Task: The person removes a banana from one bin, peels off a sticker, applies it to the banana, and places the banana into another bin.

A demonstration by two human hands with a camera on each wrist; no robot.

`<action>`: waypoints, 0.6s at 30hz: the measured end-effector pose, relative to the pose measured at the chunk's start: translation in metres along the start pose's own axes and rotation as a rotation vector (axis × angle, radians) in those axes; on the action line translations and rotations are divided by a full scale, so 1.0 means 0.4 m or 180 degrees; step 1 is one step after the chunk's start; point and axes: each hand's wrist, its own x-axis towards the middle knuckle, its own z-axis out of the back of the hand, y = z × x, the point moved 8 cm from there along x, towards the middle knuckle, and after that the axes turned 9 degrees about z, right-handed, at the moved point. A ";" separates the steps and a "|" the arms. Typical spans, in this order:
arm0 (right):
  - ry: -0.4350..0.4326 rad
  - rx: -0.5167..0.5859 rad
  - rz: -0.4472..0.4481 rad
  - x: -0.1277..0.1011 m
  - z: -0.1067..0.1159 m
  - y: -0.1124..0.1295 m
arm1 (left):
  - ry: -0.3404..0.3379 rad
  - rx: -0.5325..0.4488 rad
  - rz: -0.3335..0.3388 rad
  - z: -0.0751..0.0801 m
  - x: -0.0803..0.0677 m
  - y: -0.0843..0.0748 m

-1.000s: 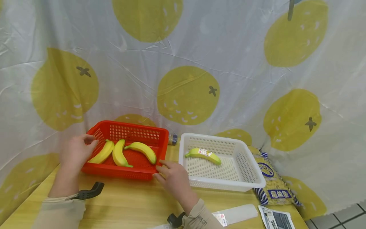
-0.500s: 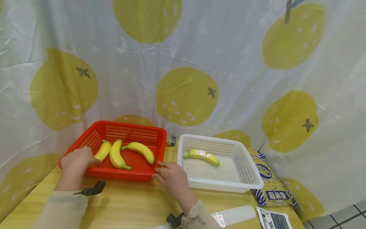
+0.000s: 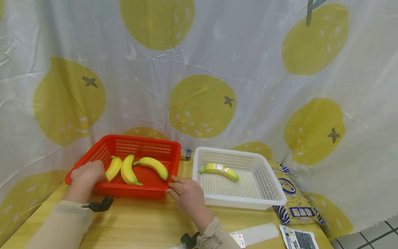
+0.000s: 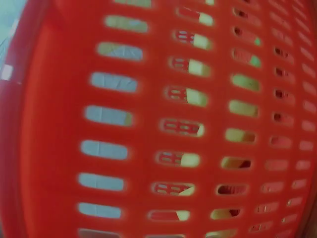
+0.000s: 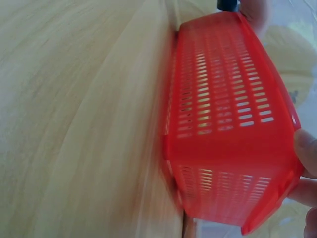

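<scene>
A red basket (image 3: 141, 138) sits on the wooden table (image 3: 140, 221) with three yellow bananas in it: one at the left (image 3: 113, 168), one in the middle (image 3: 126, 169), one at the right (image 3: 153, 165). My left hand (image 3: 88, 174) grips the basket's front left rim, fingers curled over it beside the left banana. My right hand (image 3: 183, 190) pinches the front right corner. The left wrist view is filled by the slotted red basket wall (image 4: 163, 124); no hand shows there. In the right wrist view the red basket (image 5: 223, 99) rests on the wood with fingertips (image 5: 306, 148) at its corner.
A white basket (image 3: 242, 204) to the right holds one stickered banana (image 3: 220, 170). A striped snack bag (image 3: 295, 202), a leaflet (image 3: 300, 238) and a flat white packet (image 3: 258, 232) lie at the right. A small jar (image 3: 186, 154) stands behind the baskets. A fruit-print curtain hangs close behind.
My left hand came down from the basket's far left rim to its front left rim and took hold. The red basket shifted slightly left. My right hand stayed at the corner.
</scene>
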 end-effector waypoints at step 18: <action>-0.0047 -0.0024 -0.0032 -0.005 0.003 0.003 | -0.0910 -0.0299 -0.0185 0.059 -0.044 -0.006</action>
